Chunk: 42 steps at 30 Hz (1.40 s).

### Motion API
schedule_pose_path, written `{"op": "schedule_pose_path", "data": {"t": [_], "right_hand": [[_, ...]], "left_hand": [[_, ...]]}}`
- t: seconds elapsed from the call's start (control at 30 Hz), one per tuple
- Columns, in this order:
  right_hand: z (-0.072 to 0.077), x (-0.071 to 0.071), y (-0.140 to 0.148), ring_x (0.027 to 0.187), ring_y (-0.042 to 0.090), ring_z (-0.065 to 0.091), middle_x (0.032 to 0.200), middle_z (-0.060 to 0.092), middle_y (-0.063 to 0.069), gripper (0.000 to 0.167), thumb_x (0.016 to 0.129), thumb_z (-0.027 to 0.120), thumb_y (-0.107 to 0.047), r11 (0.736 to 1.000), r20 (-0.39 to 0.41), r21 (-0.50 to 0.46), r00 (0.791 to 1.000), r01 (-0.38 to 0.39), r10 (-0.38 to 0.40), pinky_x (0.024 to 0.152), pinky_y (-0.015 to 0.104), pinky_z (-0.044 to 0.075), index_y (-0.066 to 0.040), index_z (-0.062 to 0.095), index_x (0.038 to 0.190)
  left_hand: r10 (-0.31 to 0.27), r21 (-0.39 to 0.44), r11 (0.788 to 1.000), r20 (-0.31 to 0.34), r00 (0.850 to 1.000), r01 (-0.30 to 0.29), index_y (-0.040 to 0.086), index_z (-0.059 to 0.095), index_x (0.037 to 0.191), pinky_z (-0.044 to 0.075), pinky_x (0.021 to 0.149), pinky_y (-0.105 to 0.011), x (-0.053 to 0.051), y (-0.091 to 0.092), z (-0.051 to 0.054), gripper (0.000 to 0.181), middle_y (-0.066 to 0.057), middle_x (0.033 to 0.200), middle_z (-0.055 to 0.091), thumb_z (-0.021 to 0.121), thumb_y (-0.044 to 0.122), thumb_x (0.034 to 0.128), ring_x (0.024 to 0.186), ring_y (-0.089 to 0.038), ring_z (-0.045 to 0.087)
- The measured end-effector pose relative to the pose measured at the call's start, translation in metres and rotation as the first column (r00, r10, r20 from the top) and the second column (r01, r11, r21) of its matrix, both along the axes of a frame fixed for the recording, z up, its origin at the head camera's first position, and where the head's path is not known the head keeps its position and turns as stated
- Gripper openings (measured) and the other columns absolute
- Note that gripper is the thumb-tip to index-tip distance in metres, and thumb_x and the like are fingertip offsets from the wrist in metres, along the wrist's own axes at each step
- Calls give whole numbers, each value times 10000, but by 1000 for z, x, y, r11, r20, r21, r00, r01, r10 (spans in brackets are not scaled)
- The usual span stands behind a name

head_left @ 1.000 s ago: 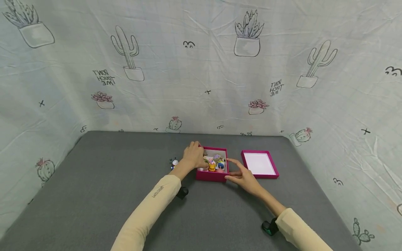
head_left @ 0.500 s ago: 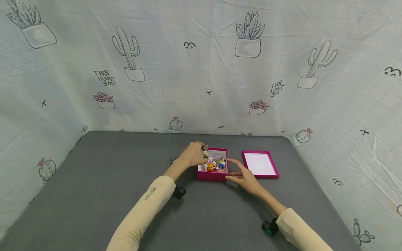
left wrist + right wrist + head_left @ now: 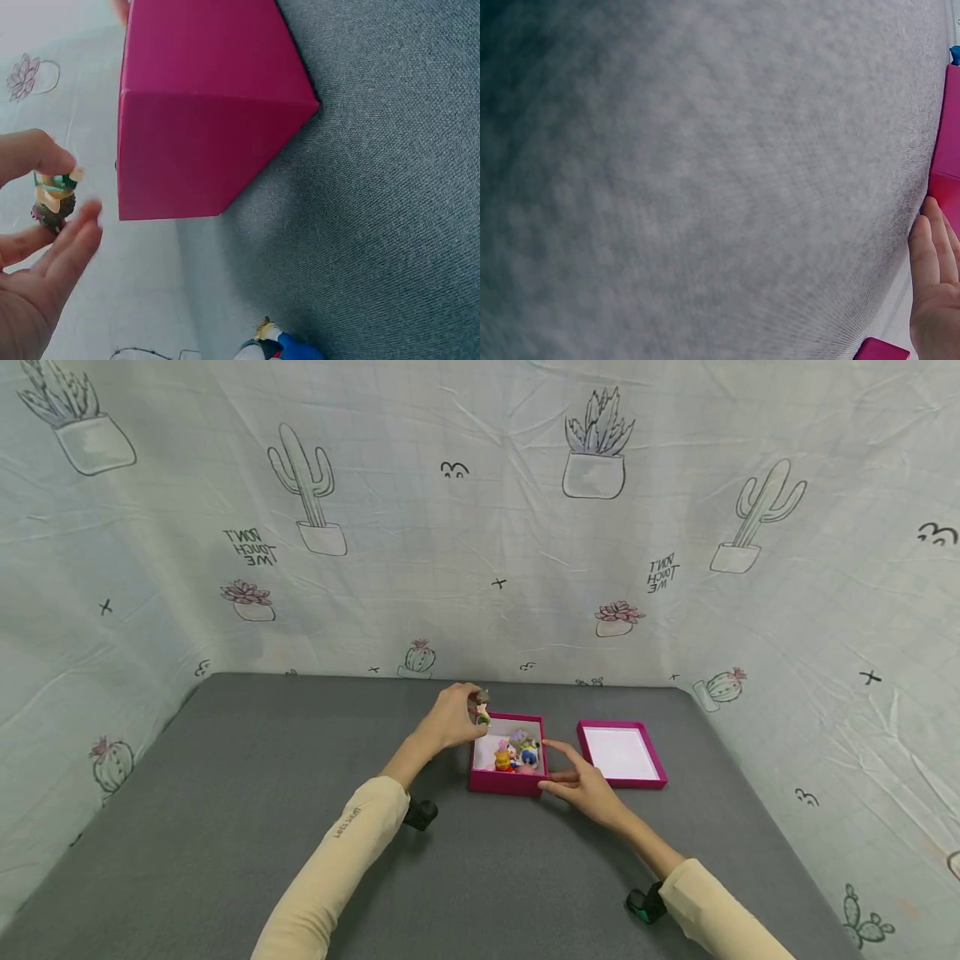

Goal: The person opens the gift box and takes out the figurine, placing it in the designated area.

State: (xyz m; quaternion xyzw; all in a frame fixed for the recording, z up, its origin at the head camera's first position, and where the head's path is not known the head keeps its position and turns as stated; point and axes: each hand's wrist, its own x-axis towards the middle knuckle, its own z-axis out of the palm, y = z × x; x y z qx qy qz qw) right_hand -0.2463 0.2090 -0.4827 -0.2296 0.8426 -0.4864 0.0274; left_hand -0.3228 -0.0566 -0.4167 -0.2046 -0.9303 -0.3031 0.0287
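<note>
In the head view my left hand (image 3: pixel 450 718) is raised above the left rim of a pink box (image 3: pixel 506 783). It pinches a small figurine (image 3: pixel 482 708) with brown hair and a green outfit between thumb and fingers. The left wrist view shows that figurine (image 3: pixel 56 199) upside down in the picture, beside the box wall (image 3: pixel 202 150). Inside the box, several colourful figurines (image 3: pixel 517 750) crowd the right part, among them a yellow one (image 3: pixel 502 762). My right hand (image 3: pixel 588 789) touches the box's right side with extended fingers (image 3: pixel 926 255).
A pink-rimmed lid (image 3: pixel 618 752), white inside up, lies right of the box. Another figurine (image 3: pixel 281 349) in blue, red and white is on the grey table left of the box; the left arm hides it in the head view. Cactus-print cloth (image 3: pixel 450 527) hangs behind.
The left hand has lifted the brown-haired figurine out of the box and moved it up and slightly left. The right hand and the box have stayed in place.
</note>
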Motion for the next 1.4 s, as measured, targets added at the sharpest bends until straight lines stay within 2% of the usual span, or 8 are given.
{"op": "schedule_pose_path", "data": {"t": [0.2, 0.33, 0.47, 0.57, 0.83, 1.0, 1.13, 1.4], "right_hand": [[19, 11, -6, 982, 373, 658, 1135, 606, 332, 653, 894, 669, -52, 1000, 18, -9, 1000, -6, 6, 776, 402, 552, -6, 332, 1451], [27, 15, -8, 985, 366, 659, 1148, 603, 330, 647, 894, 667, -43, 1000, 15, 5, 1000, -11, 11, 782, 385, 552, 7, 335, 1447], [28, 15, -8, 983, 367, 660, 1215, 563, 333, 644, 886, 672, -33, 1000, 0, 3, 1000, -11, 11, 783, 381, 552, 11, 347, 1439], [26, 15, -7, 982, 367, 660, 1240, 547, 330, 647, 883, 677, -34, 1000, -6, -3, 1000, -12, 12, 782, 381, 552, 10, 350, 1439], [25, 16, -6, 985, 370, 659, 1250, 540, 328, 649, 883, 677, -36, 1000, -14, -9, 1000, -16, 16, 782, 384, 552, 3, 350, 1442], [25, 17, -6, 982, 373, 659, 1269, 523, 332, 648, 882, 676, -32, 1000, -23, -4, 1000, -21, 21, 776, 381, 554, 12, 349, 1441], [25, 16, -6, 980, 373, 659, 1224, 558, 331, 643, 886, 671, -29, 1000, -28, 0, 999, -26, 26, 779, 385, 553, 19, 347, 1439], [23, 17, -4, 976, 380, 659, 1194, 574, 336, 640, 888, 664, -17, 999, -29, 1, 999, -35, 35, 780, 390, 552, 28, 341, 1438]], "left_hand": [[4, 91, 996, 90, 996, -12, 12, 520, 1315, 532, 701, -316, 3, -3, 2, 580, -130, 1100, 625, 759, 137, 801, 827, -165, 659], [-31, 183, 983, 144, 989, 5, 56, 538, 1313, 535, 713, -321, 6, -7, 0, 566, -110, 1144, 639, 764, 152, 803, 835, -147, 670], [-105, 284, 957, 171, 980, 53, 98, 537, 1344, 523, 692, -311, 6, -11, -7, 577, -95, 1254, 595, 750, 146, 810, 844, -141, 660], [-141, 313, 946, 173, 975, 81, 122, 525, 1369, 503, 664, -293, 6, -14, -13, 584, -99, 1238, 600, 726, 144, 822, 835, -142, 637], [-143, 415, 908, 186, 972, 54, 139, 526, 1352, 486, 655, -284, 7, -16, -19, 585, -97, 1032, 664, 757, 133, 815, 802, -156, 630], [-131, 443, 896, 215, 968, 23, 165, 531, 1366, 514, 692, -317, 8, -17, -20, 640, -91, 1127, 661, 800, 169, 786, 855, -169, 655], [-110, 435, 901, 227, 968, 0, 158, 540, 1362, 525, 720, -334, 9, -17, -22, 661, -107, 1182, 645, 820, 196, 765, 874, -172, 660], [-80, 404, 915, 166, 983, 6, 119, 564, 1326, 535, 689, -319, 9, -19, -26, 630, -63, 984, 699, 820, 232, 762, 790, -143, 664]]}}
